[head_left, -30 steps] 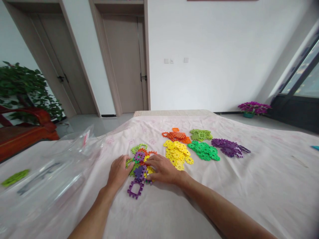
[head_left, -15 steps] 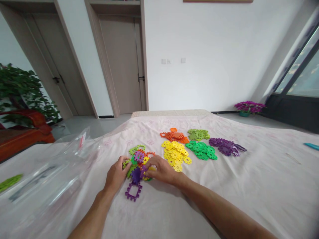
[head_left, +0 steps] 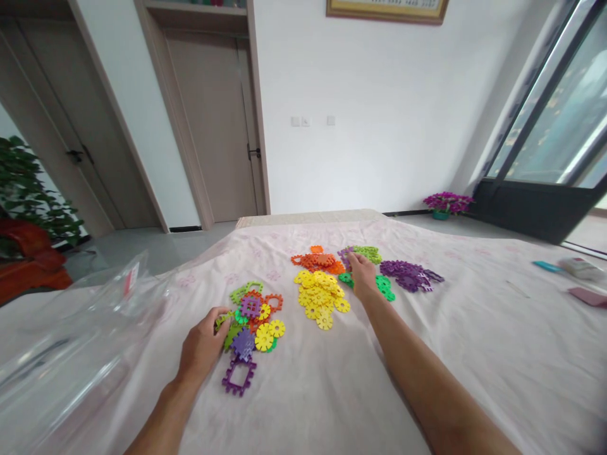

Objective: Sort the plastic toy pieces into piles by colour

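My right hand [head_left: 364,273] reaches over the sorted piles, its fingers pinched on a purple interlocking plastic piece [head_left: 345,254]. This piece is beside the light green pile [head_left: 367,254] and above the green pile [head_left: 385,287], which my hand partly covers. At the left edge of a mixed heap, my left hand [head_left: 203,344] curls its thumb and fingers around a light green interlocking piece [head_left: 222,320]. In that heap lie a purple square piece [head_left: 251,307], a violet piece [head_left: 243,344], a dark purple frame piece [head_left: 239,376] and yellow discs [head_left: 264,337].
Separate piles of yellow discs [head_left: 318,292], orange pieces [head_left: 317,260] and dark purple pieces [head_left: 408,275] lie on the cloth-covered surface [head_left: 322,392]. A clear plastic bag [head_left: 95,341] spreads at the left. A blue item [head_left: 546,266] and a pink item [head_left: 588,297] are far right.
My right hand has moved from the mixed heap to the far piles, carrying a purple piece. My left hand stays by the heap. The view has shifted right.
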The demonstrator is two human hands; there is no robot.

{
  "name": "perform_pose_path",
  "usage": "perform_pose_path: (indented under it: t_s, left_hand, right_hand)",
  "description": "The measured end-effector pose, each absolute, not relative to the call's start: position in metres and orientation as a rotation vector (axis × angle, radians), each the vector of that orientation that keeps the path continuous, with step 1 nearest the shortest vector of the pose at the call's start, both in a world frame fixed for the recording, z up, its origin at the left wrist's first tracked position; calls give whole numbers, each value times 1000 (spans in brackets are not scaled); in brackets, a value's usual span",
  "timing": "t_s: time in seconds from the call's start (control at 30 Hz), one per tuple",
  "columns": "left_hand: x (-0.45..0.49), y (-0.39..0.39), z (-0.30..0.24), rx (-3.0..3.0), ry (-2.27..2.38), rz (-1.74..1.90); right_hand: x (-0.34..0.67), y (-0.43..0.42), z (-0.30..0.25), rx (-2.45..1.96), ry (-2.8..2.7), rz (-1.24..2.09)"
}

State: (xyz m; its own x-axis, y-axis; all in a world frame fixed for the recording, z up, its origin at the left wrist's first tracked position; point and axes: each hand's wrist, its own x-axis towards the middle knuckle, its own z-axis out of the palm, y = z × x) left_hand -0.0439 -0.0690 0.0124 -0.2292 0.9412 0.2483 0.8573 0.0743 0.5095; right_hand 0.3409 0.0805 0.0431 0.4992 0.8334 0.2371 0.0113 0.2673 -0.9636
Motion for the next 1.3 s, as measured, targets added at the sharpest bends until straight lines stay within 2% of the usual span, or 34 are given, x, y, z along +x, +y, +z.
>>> perform_pose_path:
  t_s: [0.17,0.37,0.47,0.63,0.73,0.87,1.03,1.17,1.3]
  left_hand:
    - [-44,-68,13,1845,2194,842]
    - [-46,-67,12,1859,2162,844]
    - [-46,-68,10,1864,2156,868]
    - [-44,-70,12,1874,2108,988]
    - [-44,-71,13,1853,2078,1070]
    - [-44,-71,13,1780,2075,1149]
    - [-38,-72,16,1638,1906,1369]
    - [-30,-73,18,1737,1837,1500]
    - [-23,-76,19,1947,1770,1469]
  right_hand:
    - [403,94,49,-1061,-265,643]
    - [401,90,59,-1042,-279,801]
    - [367,82,59,-1014,-502,942]
    - [290,58,42,-1102,-1247,1068]
    - [250,37,27,-1057,-1608,997]
    - [220,7,23,-1013,-2025,704]
    - [209,-19,34,-916,-2208,580]
    - [205,-25,38,-828,-2209,639]
    - [200,-31,39,-748,-2197,754]
